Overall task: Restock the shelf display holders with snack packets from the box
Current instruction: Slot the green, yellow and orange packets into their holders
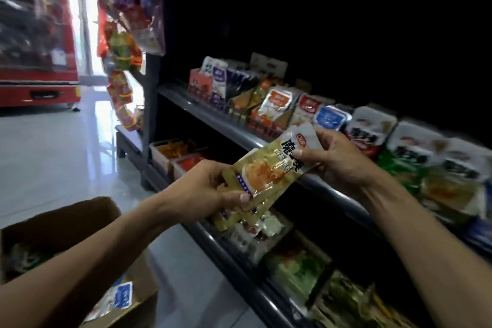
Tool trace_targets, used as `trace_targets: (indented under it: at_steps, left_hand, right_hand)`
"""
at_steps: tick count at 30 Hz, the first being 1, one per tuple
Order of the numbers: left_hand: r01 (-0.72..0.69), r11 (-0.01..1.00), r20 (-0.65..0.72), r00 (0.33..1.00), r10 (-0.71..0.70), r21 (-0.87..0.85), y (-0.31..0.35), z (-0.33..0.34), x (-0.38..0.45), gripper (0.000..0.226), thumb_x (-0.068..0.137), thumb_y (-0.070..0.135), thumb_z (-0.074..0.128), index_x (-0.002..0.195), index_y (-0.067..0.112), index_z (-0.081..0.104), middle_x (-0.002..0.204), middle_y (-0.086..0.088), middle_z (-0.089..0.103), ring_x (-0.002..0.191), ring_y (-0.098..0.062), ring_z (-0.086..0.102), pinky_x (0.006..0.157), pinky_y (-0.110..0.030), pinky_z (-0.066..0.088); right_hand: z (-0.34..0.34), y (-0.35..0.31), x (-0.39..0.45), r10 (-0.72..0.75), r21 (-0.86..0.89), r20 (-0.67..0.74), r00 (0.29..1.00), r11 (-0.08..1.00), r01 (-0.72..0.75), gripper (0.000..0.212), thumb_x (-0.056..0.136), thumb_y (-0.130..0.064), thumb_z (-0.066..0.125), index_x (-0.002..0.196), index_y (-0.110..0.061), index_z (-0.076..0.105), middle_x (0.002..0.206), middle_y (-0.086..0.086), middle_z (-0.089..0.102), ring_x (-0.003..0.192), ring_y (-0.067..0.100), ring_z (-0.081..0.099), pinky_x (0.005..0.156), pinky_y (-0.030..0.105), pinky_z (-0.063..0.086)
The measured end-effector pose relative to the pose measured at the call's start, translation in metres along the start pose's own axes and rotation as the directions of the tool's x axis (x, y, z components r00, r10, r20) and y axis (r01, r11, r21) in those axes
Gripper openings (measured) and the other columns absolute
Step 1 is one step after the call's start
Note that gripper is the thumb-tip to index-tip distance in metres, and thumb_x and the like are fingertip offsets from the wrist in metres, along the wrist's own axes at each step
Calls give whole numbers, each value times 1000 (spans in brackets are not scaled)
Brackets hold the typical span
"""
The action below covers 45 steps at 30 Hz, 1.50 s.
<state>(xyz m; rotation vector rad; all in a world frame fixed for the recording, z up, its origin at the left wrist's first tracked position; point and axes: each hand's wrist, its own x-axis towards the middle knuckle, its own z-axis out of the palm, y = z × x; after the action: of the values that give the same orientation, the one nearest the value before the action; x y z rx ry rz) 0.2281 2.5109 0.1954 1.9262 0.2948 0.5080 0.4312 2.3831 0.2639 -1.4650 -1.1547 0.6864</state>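
Daylight enters through the doorway (90, 21) at upper left, overexposed, with glare on the floor tiles (66, 146). The shelf unit's (346, 34) back recess is near black. Wide-angle distortion and motion blur soften the frame edges, notably the red cooler (34, 34).

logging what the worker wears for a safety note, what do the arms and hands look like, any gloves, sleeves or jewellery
Both forearms are bare as far as the frame shows: no sleeves in view. The left hand and right hand wear no gloves, and no rings, watch or wristbands show. Fingernails are short and unpainted, visible on the left thumb and a right fingertip.
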Motion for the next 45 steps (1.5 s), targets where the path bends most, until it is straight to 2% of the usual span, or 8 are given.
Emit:
trace_targets:
  at_steps: [8,11,15,25,34,37,41,45]
  left_hand:
    - [-40,994,137,989,53,-97,60,69,33,26,82,4,76,106,11,69,87,-4,76,70,-11,70,60,-23,54]
    - [-21,990,177,983,46,-140,78,96,39,28,79,-1,77,103,11,69,83,-1,76,69,-10,70,59,-22,53]
    - [-22,976,205,976,68,-219,102,126,42,16,91,25,67,94,10,73,81,-8,76,61,-15,68,54,-25,55]
    - [-60,955,316,936,155,-289,110,156,50,18,90,18,66,102,6,72,89,-5,77,75,-17,72,60,-24,53]
    - [-54,957,-62,997,38,-286,96,172,63,4,81,7,77,83,9,74,85,0,74,74,-8,70,61,-17,54]
    - [-46,943,-83,996,19,-330,90,170,65,6,81,2,75,84,7,73,85,-3,73,65,-4,67,54,-15,50]
    - [-56,947,-62,997,38,-317,80,171,67,10,80,2,76,80,12,74,83,1,74,63,-7,68,53,-19,52]
    - [-64,946,-56,997,49,-319,75,173,70,13,80,2,76,77,14,74,81,5,74,66,-8,69,55,-18,52]
  right_hand:
    - [-73,-36,-71,-14,-224,-198,980,974,-31,23,85,-12,69,106,-18,64,89,-1,74,83,23,68,71,38,55]
    - [-97,-48,-100,-48,-302,-239,970,953,-27,23,86,-7,70,106,-16,65,90,-2,75,82,17,72,67,29,59]
    - [-118,-61,-128,-80,-370,-306,949,928,-41,26,81,-15,72,106,-15,64,84,-2,72,73,11,69,62,25,55]
    - [-140,-60,-154,33,-201,-395,918,972,-121,10,90,1,60,100,-2,62,75,-1,72,66,9,70,54,20,53]
    - [-182,-82,-156,-153,-549,-547,823,808,-214,23,89,-11,67,108,-1,60,94,8,68,81,16,69,62,22,57]
    - [-198,-90,-152,-211,-666,-555,805,693,-277,23,92,-12,65,112,-1,59,95,7,67,79,9,66,59,17,54]
    - [-213,-90,-141,-234,-734,-576,783,570,-370,28,93,-16,67,115,0,60,105,15,68,91,26,66,78,44,57]
    - [-217,-79,-126,-228,-729,-595,771,558,-397,27,94,-16,66,116,-1,59,103,13,65,93,27,64,84,49,55]
